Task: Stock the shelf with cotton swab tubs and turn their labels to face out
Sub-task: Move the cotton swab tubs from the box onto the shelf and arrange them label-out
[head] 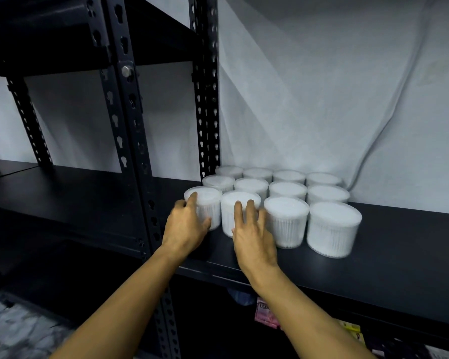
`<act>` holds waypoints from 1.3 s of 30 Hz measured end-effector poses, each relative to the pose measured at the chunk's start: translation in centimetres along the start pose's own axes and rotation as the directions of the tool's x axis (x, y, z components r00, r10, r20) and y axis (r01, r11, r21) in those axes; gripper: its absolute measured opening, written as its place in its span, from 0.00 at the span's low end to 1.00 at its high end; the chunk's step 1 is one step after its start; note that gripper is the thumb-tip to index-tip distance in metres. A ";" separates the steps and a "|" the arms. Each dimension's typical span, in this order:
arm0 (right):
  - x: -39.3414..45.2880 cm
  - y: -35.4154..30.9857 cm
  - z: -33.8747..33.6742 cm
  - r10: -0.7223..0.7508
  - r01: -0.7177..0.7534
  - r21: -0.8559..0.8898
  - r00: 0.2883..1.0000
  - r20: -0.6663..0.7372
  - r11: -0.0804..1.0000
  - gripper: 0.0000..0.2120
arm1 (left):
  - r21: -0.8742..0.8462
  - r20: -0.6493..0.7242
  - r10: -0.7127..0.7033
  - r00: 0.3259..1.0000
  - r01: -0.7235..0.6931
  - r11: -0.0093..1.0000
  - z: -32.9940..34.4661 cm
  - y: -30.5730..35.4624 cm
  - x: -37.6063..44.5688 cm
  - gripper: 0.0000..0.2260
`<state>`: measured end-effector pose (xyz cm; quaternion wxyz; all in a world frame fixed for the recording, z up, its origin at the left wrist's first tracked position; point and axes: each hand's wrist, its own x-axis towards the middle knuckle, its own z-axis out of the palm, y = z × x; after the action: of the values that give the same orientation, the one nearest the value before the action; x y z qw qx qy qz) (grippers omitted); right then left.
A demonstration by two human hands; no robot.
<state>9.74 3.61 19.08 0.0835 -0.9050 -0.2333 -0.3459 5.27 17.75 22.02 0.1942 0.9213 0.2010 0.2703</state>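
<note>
Near the shelf (pixel 373 255) front edge, the left hand (pixel 186 226) cups the end tub (pixel 205 203) while the right hand (pixel 253 239) rests spread-fingered against its neighbour (pixel 240 206); light, rigid, probably slick plastic, best turned by the sidewalls.

No tub (pixel 333 229) shows a label; the packets (pixel 266 313) below are blurred.

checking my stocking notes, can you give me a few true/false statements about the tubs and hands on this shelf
1. Twelve cotton swab tubs stand on the black shelf. True.
2. The left hand grips the front-left tub. True.
3. The right hand hangs clear of every tub. False: its fingers touch the second front tub.
4. The tubs are stacked two high. False: one layer.
5. Labels plainly face out on the front tubs. False: no label shows.
</note>
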 end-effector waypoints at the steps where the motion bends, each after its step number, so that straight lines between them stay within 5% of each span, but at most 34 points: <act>1: 0.0 0.1 0.1 -0.007 0.007 -0.006 1.000 -0.005 1.000 0.36 | -0.006 -0.005 0.009 1.000 -0.009 1.000 0.0 0.0 -0.1 0.33; 6: -0.1 0.8 -0.5 -0.051 0.050 -0.007 0.998 -0.036 0.999 0.38 | -0.054 -0.028 0.027 0.999 -0.028 0.998 -0.3 0.7 -0.8 0.32; 13: -1.5 6.3 -4.3 -0.152 0.196 0.123 0.942 -0.298 0.973 0.16 | -0.014 -0.195 0.141 0.971 -0.147 0.989 -2.5 4.4 -2.5 0.21; 16: -2.2 9.8 -5.9 -0.156 0.193 0.084 0.934 -0.322 0.978 0.14 | -0.017 -0.182 0.298 0.937 -0.307 0.952 -2.4 7.4 -3.0 0.20; 20: -2.3 14.2 -6.7 -0.010 0.023 0.056 0.977 -0.212 0.998 0.20 | 0.037 -0.008 0.496 0.868 -0.495 0.868 0.0 11.6 -3.1 0.25; 25: -2.6 17.3 -5.6 0.050 -0.050 0.118 0.999 0.001 0.992 0.28 | 0.290 0.236 0.473 0.849 -0.526 0.799 3.8 14.4 -3.5 0.28; 33: -3.6 17.9 -5.2 0.070 -0.108 0.282 0.987 0.142 0.953 0.29 | 0.211 0.175 0.481 0.859 -0.510 0.834 5.5 14.4 -4.1 0.22; 39: -5.4 19.7 -6.7 0.104 -0.142 0.233 0.981 0.165 0.962 0.28 | 0.076 0.206 0.489 0.847 -0.512 0.855 5.5 15.7 -5.7 0.25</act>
<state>11.77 -17.67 20.68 0.1973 -0.9243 -0.2228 -0.2391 8.20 0.41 22.66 0.0747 0.9727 -0.0480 0.2142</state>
